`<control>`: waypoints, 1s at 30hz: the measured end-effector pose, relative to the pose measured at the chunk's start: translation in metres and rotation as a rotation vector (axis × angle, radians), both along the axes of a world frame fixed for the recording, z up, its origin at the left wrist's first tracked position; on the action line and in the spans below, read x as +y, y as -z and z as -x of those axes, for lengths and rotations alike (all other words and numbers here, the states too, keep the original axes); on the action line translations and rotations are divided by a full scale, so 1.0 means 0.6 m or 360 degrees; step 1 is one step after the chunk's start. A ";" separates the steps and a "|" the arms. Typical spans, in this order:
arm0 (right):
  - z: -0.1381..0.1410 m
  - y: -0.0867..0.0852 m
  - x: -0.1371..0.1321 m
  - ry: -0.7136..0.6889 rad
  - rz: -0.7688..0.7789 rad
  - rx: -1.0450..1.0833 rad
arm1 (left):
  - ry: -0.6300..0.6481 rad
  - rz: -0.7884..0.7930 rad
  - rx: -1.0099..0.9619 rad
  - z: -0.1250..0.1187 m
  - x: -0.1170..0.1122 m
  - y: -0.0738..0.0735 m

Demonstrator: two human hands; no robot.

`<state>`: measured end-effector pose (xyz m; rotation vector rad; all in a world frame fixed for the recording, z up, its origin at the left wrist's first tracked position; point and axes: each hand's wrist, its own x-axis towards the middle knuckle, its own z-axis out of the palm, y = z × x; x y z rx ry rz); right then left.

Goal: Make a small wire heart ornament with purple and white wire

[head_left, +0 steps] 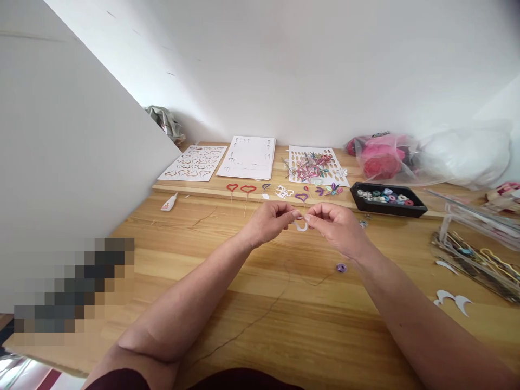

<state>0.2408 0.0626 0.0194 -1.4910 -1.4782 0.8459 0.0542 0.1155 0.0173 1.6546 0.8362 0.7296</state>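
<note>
Near the middle of the table, my left hand [270, 221] and my right hand [333, 226] meet with thumbs and forefingers pinched. Between them they grip a small white curved paper cutout [301, 226], whose upper part is hidden by my fingertips. Just beyond my hands stands a purple heart outline on a thin stem [301, 197]. A purple thread spool [342, 267] lies in front of my right hand. From it a dark thread [260, 314] trails loosely across the table towards my body.
Red heart outlines [248, 189], white cutouts [284, 191] and a glue bottle [169, 202] lie farther back. A black tray of spools [388, 200] stands at back right. Cut paper sheets [194, 162] rest on the raised ledge. A clear plastic rack [483, 222] is at right.
</note>
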 end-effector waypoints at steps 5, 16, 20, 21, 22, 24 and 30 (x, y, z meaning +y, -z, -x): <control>-0.002 0.005 0.002 0.0001 0.0028 0.0031 | -0.0023 0.0123 -0.0014 -0.002 0.003 0.003; 0.000 0.007 0.003 0.0057 0.0046 0.0070 | -0.0082 0.0339 -0.0185 -0.008 0.000 0.002; 0.002 0.005 0.003 0.0052 0.0052 0.0064 | -0.0111 0.0384 -0.0224 -0.010 0.001 0.005; 0.002 0.005 0.003 0.0047 0.0047 0.0060 | -0.0102 0.0384 -0.0239 -0.009 0.001 0.005; 0.002 0.005 0.003 0.0044 0.0041 0.0058 | -0.0084 0.0375 -0.0246 -0.009 0.002 0.005; 0.002 0.007 0.004 0.0035 0.0034 0.0062 | -0.0039 0.0337 -0.0218 -0.007 0.002 0.006; 0.005 0.006 0.003 0.0036 0.0080 0.0092 | -0.0055 0.0294 -0.0101 -0.004 0.000 0.008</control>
